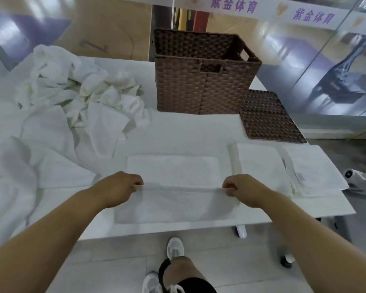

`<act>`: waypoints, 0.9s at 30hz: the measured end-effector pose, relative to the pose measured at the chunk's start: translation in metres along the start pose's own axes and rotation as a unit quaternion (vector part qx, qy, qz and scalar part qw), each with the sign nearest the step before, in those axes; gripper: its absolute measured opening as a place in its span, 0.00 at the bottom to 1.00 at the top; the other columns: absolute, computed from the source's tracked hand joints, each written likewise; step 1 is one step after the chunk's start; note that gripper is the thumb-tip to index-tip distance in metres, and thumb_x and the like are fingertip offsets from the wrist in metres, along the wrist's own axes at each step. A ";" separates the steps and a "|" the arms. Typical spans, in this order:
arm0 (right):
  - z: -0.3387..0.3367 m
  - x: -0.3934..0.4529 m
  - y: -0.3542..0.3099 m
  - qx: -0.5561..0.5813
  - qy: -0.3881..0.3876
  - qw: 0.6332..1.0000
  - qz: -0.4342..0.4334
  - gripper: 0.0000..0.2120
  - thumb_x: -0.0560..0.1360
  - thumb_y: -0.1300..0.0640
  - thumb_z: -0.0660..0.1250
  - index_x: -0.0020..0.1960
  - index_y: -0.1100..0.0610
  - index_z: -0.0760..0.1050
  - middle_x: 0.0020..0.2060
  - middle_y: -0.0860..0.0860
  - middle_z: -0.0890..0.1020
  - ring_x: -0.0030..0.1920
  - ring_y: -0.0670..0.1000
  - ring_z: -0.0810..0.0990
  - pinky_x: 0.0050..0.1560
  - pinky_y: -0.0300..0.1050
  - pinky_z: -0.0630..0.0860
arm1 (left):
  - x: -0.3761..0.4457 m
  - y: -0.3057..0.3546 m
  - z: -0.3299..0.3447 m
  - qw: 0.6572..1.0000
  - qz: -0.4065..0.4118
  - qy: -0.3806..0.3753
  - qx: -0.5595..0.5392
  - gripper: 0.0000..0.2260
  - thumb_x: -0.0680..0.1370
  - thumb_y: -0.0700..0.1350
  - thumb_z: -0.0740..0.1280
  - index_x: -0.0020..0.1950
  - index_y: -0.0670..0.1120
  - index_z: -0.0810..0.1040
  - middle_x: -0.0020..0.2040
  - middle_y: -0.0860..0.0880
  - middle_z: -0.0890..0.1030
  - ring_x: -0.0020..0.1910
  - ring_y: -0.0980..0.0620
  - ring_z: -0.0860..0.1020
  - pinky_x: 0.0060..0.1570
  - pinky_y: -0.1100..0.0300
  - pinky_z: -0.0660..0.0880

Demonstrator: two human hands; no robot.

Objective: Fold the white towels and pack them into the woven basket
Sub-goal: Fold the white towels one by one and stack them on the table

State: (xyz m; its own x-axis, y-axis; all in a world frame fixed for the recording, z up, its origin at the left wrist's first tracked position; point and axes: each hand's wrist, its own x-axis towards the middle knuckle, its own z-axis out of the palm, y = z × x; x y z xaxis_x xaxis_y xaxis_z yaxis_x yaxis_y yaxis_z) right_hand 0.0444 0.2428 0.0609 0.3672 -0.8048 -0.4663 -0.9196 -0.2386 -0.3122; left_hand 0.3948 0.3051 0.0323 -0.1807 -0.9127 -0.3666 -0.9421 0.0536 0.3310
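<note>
A white towel (pixel 173 170) lies flat on the white table (pixel 190 132) in front of me. My left hand (pixel 118 187) pinches its near-left corner and my right hand (pixel 241 189) pinches its near-right corner, holding that edge lifted and stretched between them. The brown woven basket (pixel 201 85) stands upright at the back of the table, beyond the towel; no towels show inside it. A heap of crumpled white towels (pixel 76 96) covers the left side of the table.
The basket's flat woven lid (pixel 268 117) lies to the right of the basket. Two folded white towels (pixel 260 163) (pixel 313 166) lie at the right edge of the table. Below the table edge are my knee and white shoes on the grey floor.
</note>
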 end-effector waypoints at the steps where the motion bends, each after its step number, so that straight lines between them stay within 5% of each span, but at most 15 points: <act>1: -0.004 0.007 -0.002 0.014 0.024 1.000 0.011 0.06 0.79 0.59 0.61 0.49 0.53 0.76 0.42 0.47 0.77 0.40 0.46 0.74 0.35 0.35 0.67 | 0.007 -0.001 -0.003 1.000 -0.011 0.020 -0.007 0.11 0.81 0.43 0.58 0.59 0.51 0.76 0.54 0.48 0.80 0.50 0.48 0.77 0.47 0.59 0.72; 7: -0.013 0.062 -0.008 0.009 0.139 0.990 0.036 0.10 0.79 0.62 0.57 0.54 0.55 0.75 0.49 0.51 0.78 0.48 0.53 0.76 0.46 0.44 0.72 | 0.056 -0.008 -0.016 0.992 -0.056 0.108 -0.030 0.12 0.79 0.39 0.58 0.59 0.47 0.76 0.55 0.45 0.80 0.52 0.45 0.77 0.51 0.56 0.73; 17: 0.013 0.141 0.017 -0.064 0.039 0.997 -0.003 0.11 0.79 0.59 0.56 0.57 0.55 0.74 0.53 0.50 0.76 0.55 0.54 0.75 0.55 0.48 0.73 | 0.114 -0.026 0.027 0.994 -0.088 0.049 0.033 0.18 0.80 0.43 0.55 0.71 0.52 0.67 0.62 0.48 0.75 0.59 0.47 0.73 0.59 0.55 0.70; 22: 0.013 0.162 0.028 -0.054 0.016 0.998 0.006 0.11 0.80 0.54 0.56 0.58 0.55 0.72 0.55 0.51 0.78 0.53 0.56 0.77 0.51 0.49 0.74 | 0.130 -0.039 0.039 0.995 -0.054 0.077 0.031 0.15 0.80 0.47 0.59 0.66 0.49 0.73 0.62 0.48 0.76 0.59 0.46 0.74 0.56 0.53 0.71; 27: 0.001 0.180 0.032 -0.053 0.024 0.998 0.016 0.09 0.80 0.52 0.57 0.56 0.54 0.73 0.52 0.51 0.80 0.51 0.55 0.78 0.47 0.46 0.73 | 0.150 -0.046 0.029 0.995 -0.081 0.040 0.036 0.16 0.82 0.49 0.53 0.69 0.52 0.69 0.62 0.52 0.76 0.60 0.49 0.74 0.56 0.53 0.72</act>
State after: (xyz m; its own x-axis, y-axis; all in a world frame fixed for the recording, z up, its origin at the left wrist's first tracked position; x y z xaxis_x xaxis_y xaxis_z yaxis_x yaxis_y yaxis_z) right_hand 0.0806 0.0909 -0.0333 0.3335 -0.8368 -0.4342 -0.9410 -0.2671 -0.2079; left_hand 0.4024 0.1779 -0.0633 -0.0038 -0.9411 -0.3380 -0.9755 -0.0709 0.2084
